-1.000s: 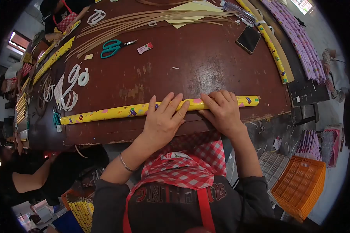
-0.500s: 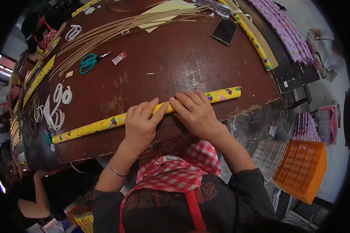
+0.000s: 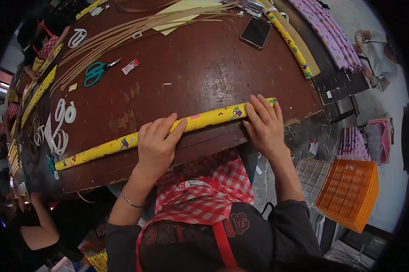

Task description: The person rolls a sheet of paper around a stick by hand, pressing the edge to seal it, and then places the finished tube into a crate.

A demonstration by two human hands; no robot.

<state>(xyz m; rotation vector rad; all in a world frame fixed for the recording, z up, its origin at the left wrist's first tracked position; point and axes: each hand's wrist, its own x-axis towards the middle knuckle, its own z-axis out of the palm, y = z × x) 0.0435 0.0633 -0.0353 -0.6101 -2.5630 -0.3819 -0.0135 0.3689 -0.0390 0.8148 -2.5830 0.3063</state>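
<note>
A long, thin yellow patterned paper roll [image 3: 209, 119] lies slantwise along the near edge of the dark brown table. My left hand [image 3: 158, 141] is closed over its middle, fingers on top and thumb along it. Close to the right end of the roll, my right hand [image 3: 265, 124] grips it, with fingers over the top and the thumb on the near side. Some of the roll is covered by both hands. Teal-handled scissors [image 3: 97, 72] lie beyond it, beside a small red and white packet [image 3: 130, 66].
Tan strips [image 3: 136, 32] run across the table's far side near a phone [image 3: 256, 32]. White tape loops [image 3: 59, 131] lie at left. Another yellow roll [image 3: 291, 45] and purple rolls [image 3: 327, 36] are at right. An orange basket [image 3: 347, 192] stands below. Other people are at left and upper right.
My right hand has slid right along the roll to near its end, exposing the stretch between the hands. My left hand stays around the middle. The view has shifted slightly.
</note>
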